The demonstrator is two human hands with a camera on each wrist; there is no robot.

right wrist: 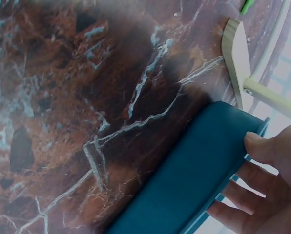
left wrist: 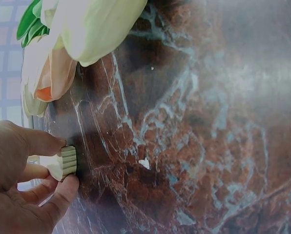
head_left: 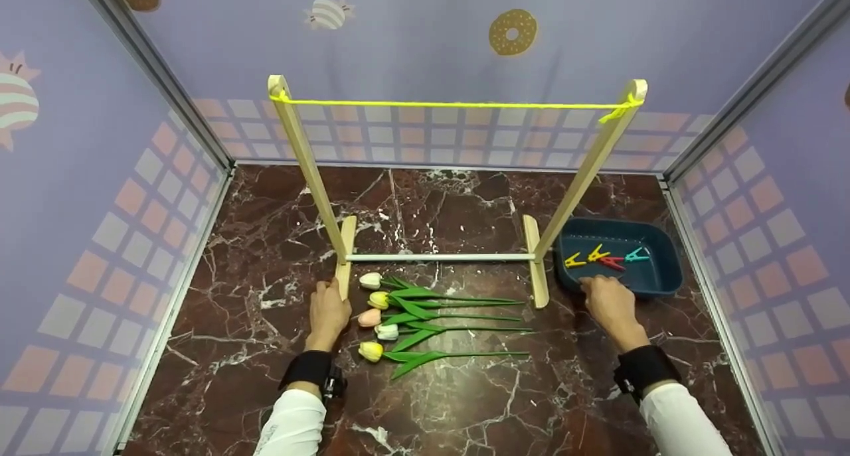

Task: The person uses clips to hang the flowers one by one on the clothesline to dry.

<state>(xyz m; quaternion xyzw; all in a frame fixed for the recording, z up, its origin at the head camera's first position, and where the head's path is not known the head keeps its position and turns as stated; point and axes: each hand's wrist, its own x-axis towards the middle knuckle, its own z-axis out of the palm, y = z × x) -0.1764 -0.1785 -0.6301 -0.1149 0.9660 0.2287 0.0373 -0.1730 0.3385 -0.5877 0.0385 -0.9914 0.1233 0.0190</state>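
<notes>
Five white, yellow and pink tulips (head_left: 422, 324) lie before a pale wooden frame (head_left: 308, 170) strung with yellow cord (head_left: 458, 104). The left hand (head_left: 329, 312) pinches the frame's left foot (head_left: 348, 230) between thumb and fingers. Beside the frame, the right hand (head_left: 611, 306) clasps a dark blue rectangular tub (head_left: 647, 289) with thumb and fingers; inside lie yellow, red and teal clothes pegs (head_left: 611, 262).

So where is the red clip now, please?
In the head view, the red clip lies inside the dark blue bin at right, between a yellow clip and the turquoise clip.
</notes>
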